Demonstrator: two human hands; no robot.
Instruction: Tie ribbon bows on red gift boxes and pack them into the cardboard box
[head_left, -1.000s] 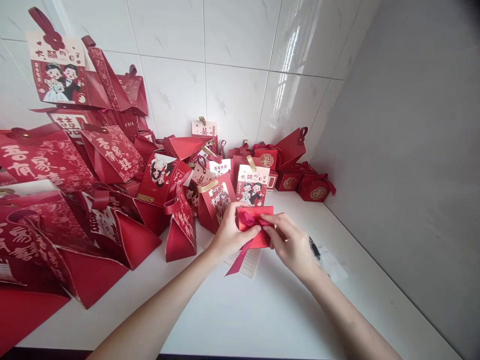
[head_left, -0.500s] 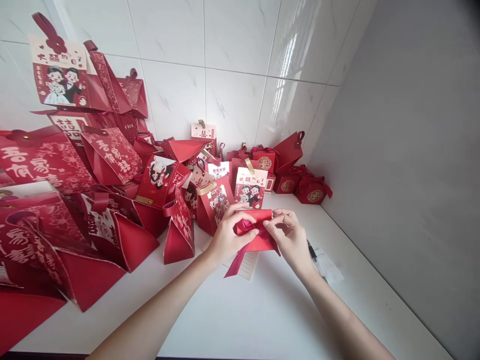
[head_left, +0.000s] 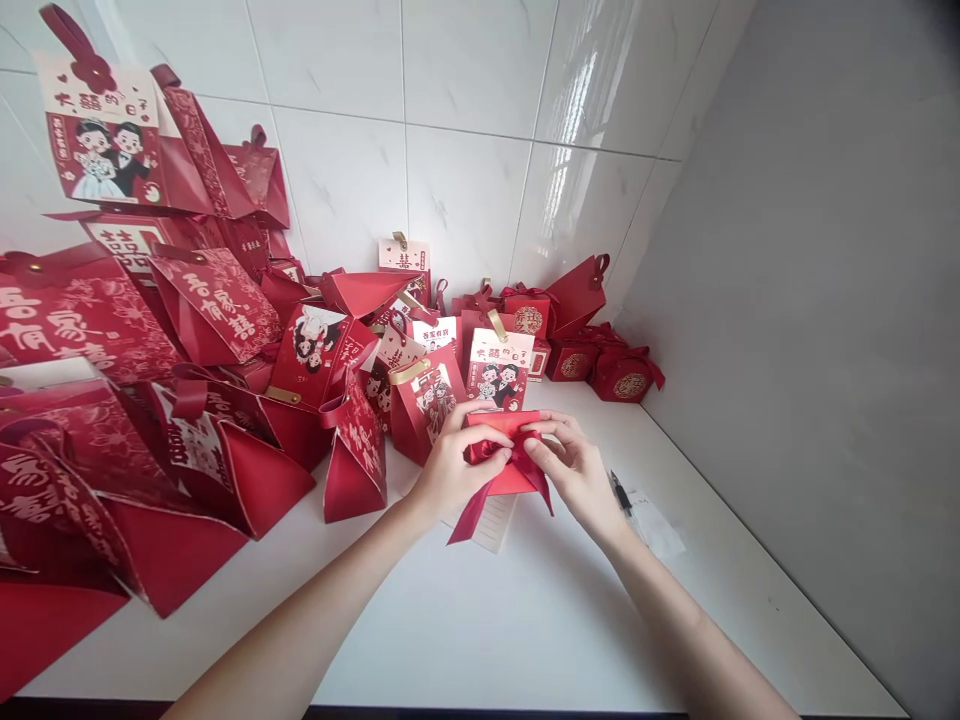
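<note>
A small red gift box (head_left: 508,478) sits between both hands above the white counter. A dark red ribbon (head_left: 487,498) crosses its top, and two tails hang down toward a lined paper sheet (head_left: 491,525). My left hand (head_left: 450,468) grips the box's left side and pinches the ribbon there. My right hand (head_left: 576,470) pinches the ribbon at the box's right top. The box's far side is hidden behind my fingers.
A big heap of red gift bags (head_left: 187,400) and printed boxes fills the left and back of the counter (head_left: 525,620). Small round red boxes (head_left: 626,375) stand in the corner. A black pen (head_left: 621,492) and a clear wrapper (head_left: 660,525) lie right of my hand.
Both hands lifted the box slightly toward the pile. A second ribbon tail now hangs at the right, pulled out by my right fingers.
</note>
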